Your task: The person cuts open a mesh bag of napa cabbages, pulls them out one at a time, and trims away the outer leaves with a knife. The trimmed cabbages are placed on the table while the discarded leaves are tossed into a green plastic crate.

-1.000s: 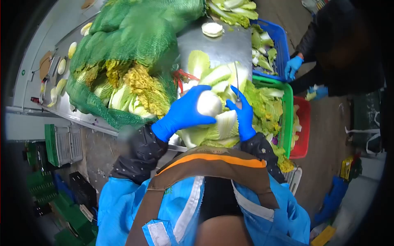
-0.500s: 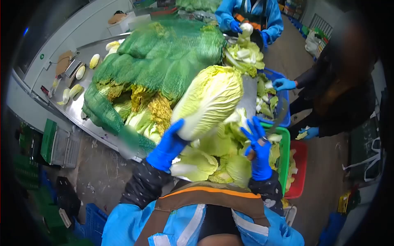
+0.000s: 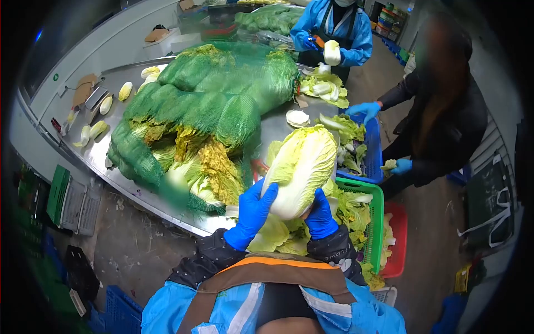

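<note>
A large napa cabbage [image 3: 303,170] is held up in front of me, its pale stem end towards me and its leafy top tilted away. My left hand [image 3: 251,214] grips its lower left side with the thumb along the leaves. On the lower right, my right hand [image 3: 321,217] presses against the cabbage, fingers partly hidden behind it. A small brownish bit shows by the right fingers; I cannot make out what it is. Beneath the hands, loose cabbage leaves [image 3: 270,236] lie on the metal table [image 3: 147,192].
Green net sacks of cabbages [image 3: 194,108] fill the table's middle. On the right stand a green crate [image 3: 377,222], a blue crate [image 3: 374,147] and a red crate [image 3: 397,245]. One co-worker [image 3: 359,33] holds a cabbage at the far side; another person [image 3: 445,106] reaches over the blue crate.
My right hand, earlier apart with a blade beside it, has come in against the cabbage. The cabbage has moved lower and turned more upright. The blade no longer shows. Loose leaves have shifted.
</note>
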Demonstrator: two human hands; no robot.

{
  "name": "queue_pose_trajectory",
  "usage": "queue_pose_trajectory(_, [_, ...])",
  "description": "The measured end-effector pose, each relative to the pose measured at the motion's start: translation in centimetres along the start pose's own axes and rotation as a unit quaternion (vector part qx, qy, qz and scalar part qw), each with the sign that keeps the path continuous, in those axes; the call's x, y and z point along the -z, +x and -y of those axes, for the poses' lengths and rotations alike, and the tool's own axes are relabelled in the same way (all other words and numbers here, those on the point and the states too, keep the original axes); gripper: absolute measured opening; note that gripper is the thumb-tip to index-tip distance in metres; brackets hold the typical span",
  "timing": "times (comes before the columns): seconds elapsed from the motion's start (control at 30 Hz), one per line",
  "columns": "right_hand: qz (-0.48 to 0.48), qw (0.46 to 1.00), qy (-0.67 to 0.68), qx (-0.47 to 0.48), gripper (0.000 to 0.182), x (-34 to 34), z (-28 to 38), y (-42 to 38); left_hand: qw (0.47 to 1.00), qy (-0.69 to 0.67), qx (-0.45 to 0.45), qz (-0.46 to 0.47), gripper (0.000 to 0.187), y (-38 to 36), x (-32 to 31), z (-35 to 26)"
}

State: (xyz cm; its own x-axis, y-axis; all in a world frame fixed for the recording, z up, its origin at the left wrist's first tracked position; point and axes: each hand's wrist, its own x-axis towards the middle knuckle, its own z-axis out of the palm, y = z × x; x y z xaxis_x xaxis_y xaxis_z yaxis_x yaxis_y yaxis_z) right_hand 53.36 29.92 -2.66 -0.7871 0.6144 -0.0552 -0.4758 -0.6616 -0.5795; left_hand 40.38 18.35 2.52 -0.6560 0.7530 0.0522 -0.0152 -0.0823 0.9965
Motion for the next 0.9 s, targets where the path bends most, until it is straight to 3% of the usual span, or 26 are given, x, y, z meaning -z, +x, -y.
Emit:
queue_pose_trajectory(0.03, [-0.015,1.0,0.001,0.022,0.072,-0.2,-0.1,-0.3,1.0,0.0,0.0,0.004,0.038,0.4,0.1,-0.1])
queue_pose_trajectory(0.1, [-0.025,0.999,0.039,0.021,0.071,-0.8,-0.3,-1.2,0.961,-0.162,0.223,-0.015,0.038,1.4,1.1,-0.5])
queue_pose_trajectory(0.13, [-0.029,0.997,0.073,0.021,0.07,-1.0,-0.2,-1.3,0.961,-0.159,0.226,-0.011,0.038,3.0,1.7,0.5])
queue_pose_trajectory(0.2, [-0.077,0.996,0.051,-0.021,0.067,0.8,-0.5,-1.4,0.991,0.034,0.119,0.053,0.055,5.2,3.0,4.5])
queue_pose_trajectory(0.23, [-0.053,0.997,0.061,0.013,0.063,0.8,-0.3,-1.4,0.991,0.033,0.12,0.053,0.055,4.5,2.1,2.8])
queue_pose_trajectory(0.3, [-0.032,0.995,0.078,0.047,0.058,-0.4,0.1,-1.1,0.991,-0.037,-0.124,0.017,0.086,2.9,0.1,-0.3])
queue_pose_trajectory(0.33, [-0.071,0.992,-0.036,0.097,0.058,-1.6,0.5,-1.3,0.971,0.119,-0.188,0.087,0.105,2.0,-0.6,0.0])
queue_pose_trajectory(0.37, [-0.105,0.972,-0.152,0.144,0.058,-2.2,0.7,-1.4,0.971,0.158,-0.155,0.09,0.106,1.1,-2.0,0.0])
queue_pose_trajectory(0.43, [-0.107,0.975,-0.152,0.122,0.062,0.2,0.8,-1.1,0.968,0.196,-0.123,0.092,0.107,0.9,-3.0,-0.9])
queue_pose_trajectory(0.5, [-0.067,0.97,-0.21,0.1,0.073,0.5,2.6,-2.5,0.984,0.052,-0.017,0.169,0.096,1.4,-2.0,-0.7])
queue_pose_trajectory(0.53, [-0.059,0.968,-0.206,0.133,0.076,-1.3,3.5,-2.6,0.958,-0.159,0.074,0.226,0.08,2.5,-1.0,0.3])
queue_pose_trajectory(0.57, [-0.064,0.98,-0.152,0.115,0.073,-0.6,3.4,-2.6,0.906,-0.324,0.155,0.222,0.076,2.3,-0.9,1.2])
queue_pose_trajectory(0.6, [-0.069,0.988,-0.098,0.098,0.071,0.6,3.1,-2.5,0.821,-0.479,0.229,0.21,0.073,1.9,-1.2,0.7])
queue_pose_trajectory(0.63, [-0.07,0.988,-0.097,0.098,0.071,1.7,2.0,-2.1,0.821,-0.478,0.231,0.21,0.073,1.9,-1.1,0.6])
queue_pose_trajectory(0.7, [-0.12,0.993,0.0,-0.003,0.063,3.4,-0.2,-1.1,0.869,-0.293,0.346,0.196,0.072,2.2,-0.9,0.5])
queue_pose_trajectory(0.73, [-0.122,0.992,0.001,-0.002,0.063,2.2,-0.2,-1.1,0.869,-0.292,0.348,0.197,0.072,1.9,-1.2,0.0])
queue_pose_trajectory(0.8, [-0.096,0.974,-0.162,0.127,0.056,-0.6,0.7,-1.1,0.973,-0.083,0.178,0.125,0.072,1.2,-2.1,-1.3])
queue_pose_trajectory(0.83, [-0.142,0.956,-0.252,0.046,0.057,-0.7,1.5,-1.9,0.993,0.03,0.001,0.112,0.088,2.1,-2.7,0.7])
queue_pose_trajectory(0.87, [-0.142,0.956,-0.252,0.042,0.057,-0.4,1.3,-2.3,0.99,0.066,-0.062,0.112,0.098,1.8,-2.7,2.2])
queue_pose_trajectory(0.9, [-0.132,0.964,-0.222,0.057,0.056,-0.1,1.2,-2.3,0.99,0.064,-0.061,0.114,0.098,1.8,-2.9,1.9])
